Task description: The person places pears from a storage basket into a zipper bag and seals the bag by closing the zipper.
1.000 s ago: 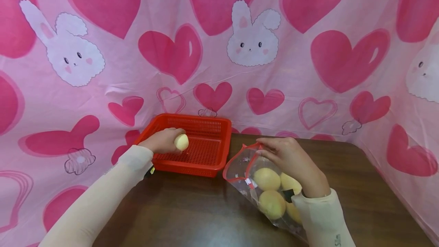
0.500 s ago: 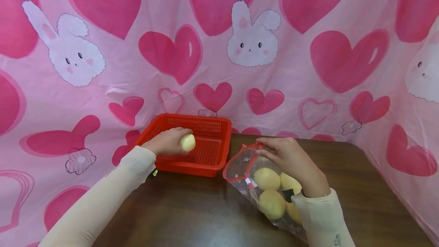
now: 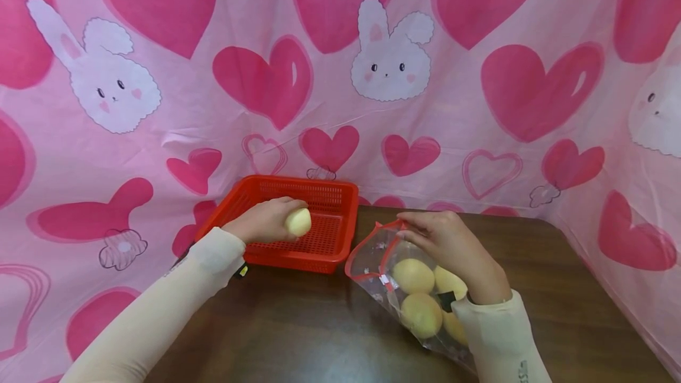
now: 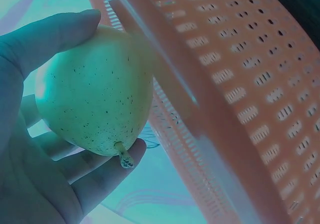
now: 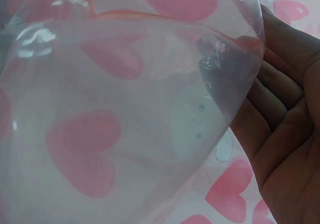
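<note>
One round yellow fruit [image 3: 298,222] is in the left hand [image 3: 266,221] in the head view, up by the red basket [image 3: 298,260] at the back edge of the surface [image 3: 298,330]. The right hand [image 3: 454,256] pinches the lip of a clear bag [image 3: 368,262] with more yellow fruits [image 3: 422,315] inside, nearer the right edge.

From the left wrist, the fruit looks firm, smooth, maybe slippery, and could bruise, so hug its fat middle, not the stem [image 4: 124,155].

From the right wrist, the bag looks thin and floppy; its lip seems best to hold.

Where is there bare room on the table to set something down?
Bare table shows before the red basket, left of the bag, and right of the right hand. Crowded: left hand and fruit at the basket, right hand on the bag.
</note>
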Demonstrator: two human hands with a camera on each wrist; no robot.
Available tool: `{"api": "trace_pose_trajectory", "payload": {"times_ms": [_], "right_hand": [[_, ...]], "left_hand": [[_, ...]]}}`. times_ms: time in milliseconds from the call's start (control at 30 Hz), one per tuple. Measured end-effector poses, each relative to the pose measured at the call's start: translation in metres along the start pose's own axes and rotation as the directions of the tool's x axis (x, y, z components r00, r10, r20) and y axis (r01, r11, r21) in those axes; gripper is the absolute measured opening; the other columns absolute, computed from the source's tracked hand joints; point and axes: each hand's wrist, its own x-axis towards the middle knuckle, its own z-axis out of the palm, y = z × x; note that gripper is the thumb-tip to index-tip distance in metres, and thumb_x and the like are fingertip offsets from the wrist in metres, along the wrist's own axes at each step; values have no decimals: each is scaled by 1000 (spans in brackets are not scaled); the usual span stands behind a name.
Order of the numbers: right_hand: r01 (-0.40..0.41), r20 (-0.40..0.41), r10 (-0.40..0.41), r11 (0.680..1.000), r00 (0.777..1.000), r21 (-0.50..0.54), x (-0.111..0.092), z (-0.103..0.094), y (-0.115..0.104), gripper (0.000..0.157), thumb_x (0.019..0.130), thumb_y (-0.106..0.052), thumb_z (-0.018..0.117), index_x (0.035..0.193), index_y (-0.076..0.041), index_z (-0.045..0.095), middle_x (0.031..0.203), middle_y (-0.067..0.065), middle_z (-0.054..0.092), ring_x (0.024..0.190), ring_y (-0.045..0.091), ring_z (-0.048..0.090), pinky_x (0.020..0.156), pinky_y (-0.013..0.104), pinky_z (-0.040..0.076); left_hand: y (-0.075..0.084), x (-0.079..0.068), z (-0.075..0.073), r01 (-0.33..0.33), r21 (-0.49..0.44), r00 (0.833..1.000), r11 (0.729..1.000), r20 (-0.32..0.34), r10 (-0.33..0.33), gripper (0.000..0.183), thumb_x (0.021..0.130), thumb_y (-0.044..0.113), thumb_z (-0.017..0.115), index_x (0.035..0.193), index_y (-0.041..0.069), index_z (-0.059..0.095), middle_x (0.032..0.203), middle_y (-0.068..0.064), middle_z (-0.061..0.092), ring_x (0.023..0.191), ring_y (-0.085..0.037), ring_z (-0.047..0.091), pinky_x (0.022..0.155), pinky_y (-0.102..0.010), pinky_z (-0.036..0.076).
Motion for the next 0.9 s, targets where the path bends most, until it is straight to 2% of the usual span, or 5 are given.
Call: {"api": "trace_pose_trajectory", "payload": {"times_ms": [233,500,733,900], "right_hand": [[7,-8,-7,1000,1000,-11,0,-1,1,44,75,-12,84,116,-3,71,91,-2,72,73,5,65,68,28,57],[2,-3,-2,1000,1000,8,-1,0,0,42,76,-11,83,116,-4,71,91,-3,72,73,4,64,68,27,57],[27,-22,-28,1000,999,-7,0,1,2,38,78,-14,82,113,-4,72,92,-2,72,73,3,64,66,27,56],[26,-23,-27,1000,999,-11,0,1,1,38,78,-14,82,113,-4,72,92,-2,72,72,3,63,66,27,56]], "left_hand": [[11,-2,-2,-13,-35,1000,999,16,13,85,66,41,87,140,23,51,125,1,54,105,-22,53,80,-47,54],[16,-4,1,-17,-3,1000,1000,1,17,83,66,41,87,140,26,51,126,4,54,106,-19,52,81,-45,53],[23,-6,3,-65,15,998,998,-25,65,77,71,40,84,139,23,52,127,2,55,105,-19,54,81,-46,51],[26,-4,6,-108,10,993,994,-49,109,74,70,38,85,137,28,53,129,5,49,101,-17,55,80,-41,53]]}}
